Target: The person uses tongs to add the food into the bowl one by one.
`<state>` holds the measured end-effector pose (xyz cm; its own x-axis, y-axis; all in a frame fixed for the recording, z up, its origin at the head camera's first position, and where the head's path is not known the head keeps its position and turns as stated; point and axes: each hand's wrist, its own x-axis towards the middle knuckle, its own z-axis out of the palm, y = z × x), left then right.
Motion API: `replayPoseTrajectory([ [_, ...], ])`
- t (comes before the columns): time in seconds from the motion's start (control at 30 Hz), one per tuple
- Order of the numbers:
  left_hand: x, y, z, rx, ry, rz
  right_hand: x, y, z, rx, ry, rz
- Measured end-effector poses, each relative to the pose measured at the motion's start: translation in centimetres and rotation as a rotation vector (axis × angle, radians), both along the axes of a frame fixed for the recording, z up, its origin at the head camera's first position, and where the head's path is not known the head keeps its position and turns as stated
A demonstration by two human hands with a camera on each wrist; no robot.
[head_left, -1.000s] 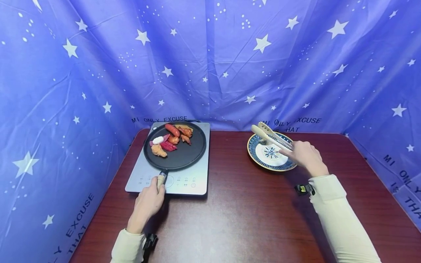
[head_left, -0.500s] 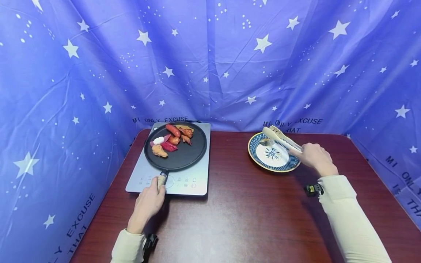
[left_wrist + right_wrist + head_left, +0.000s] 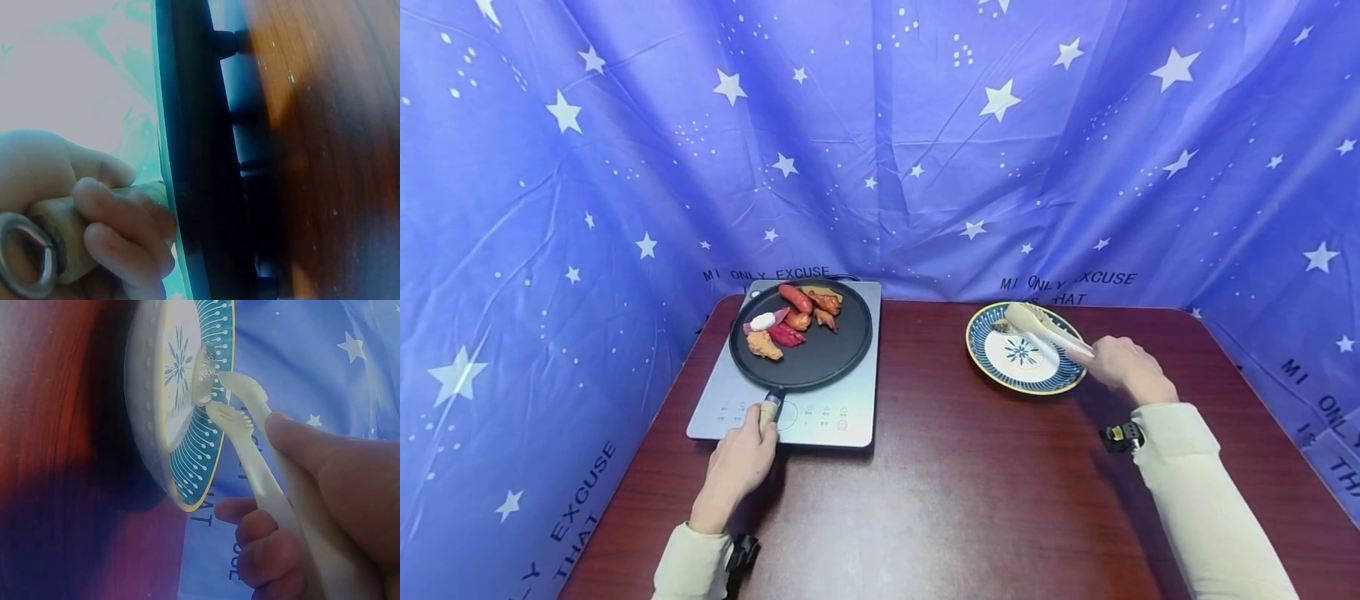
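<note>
At left in the head view, my left hand (image 3: 741, 458) grips the wooden handle (image 3: 768, 410) of a round black frying pan (image 3: 838, 354). The left wrist view has the fingers curled round this handle (image 3: 65, 228), which ends in a metal ring. My right hand (image 3: 1129, 368) holds pale kitchen tongs (image 3: 1062, 336) over a blue-patterned plate (image 3: 981, 367) with a yellow rim. In the right wrist view the tongs' tips stand apart, right at a small greyish, glossy piece of food (image 3: 205, 374) near the plate's far side.
The pan sits on a silver induction cooktop (image 3: 850, 400). In it lie a sausage (image 3: 795, 298), a breaded drumstick (image 3: 764, 346), a dark-red piece (image 3: 787, 334) and browned chicken pieces (image 3: 824, 302). A blue star-patterned curtain (image 3: 910, 167) encloses the reddish-brown table (image 3: 940, 500).
My right hand has moved right and lowered the tongs, so their tips now reach down to the plate at the greyish piece. The left hand and pan keep their place.
</note>
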<state>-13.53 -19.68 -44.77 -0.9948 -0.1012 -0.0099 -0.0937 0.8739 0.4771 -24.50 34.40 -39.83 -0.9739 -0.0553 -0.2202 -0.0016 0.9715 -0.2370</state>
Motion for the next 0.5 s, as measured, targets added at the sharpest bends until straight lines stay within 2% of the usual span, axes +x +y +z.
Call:
replayPoseTrajectory([
  [0.1,0.0,0.0,0.0,0.005,-0.006,0.0,0.4,0.0,-0.1,0.001,-0.013,0.007],
  [0.23,0.0,-0.1,0.0,0.005,-0.008,0.0,1.0,-0.1,0.0,0.0,0.014,0.023],
  [0.5,-0.1,-0.2,0.1,0.005,-0.006,-0.005,2.1,0.0,0.2,0.018,0.043,0.096],
])
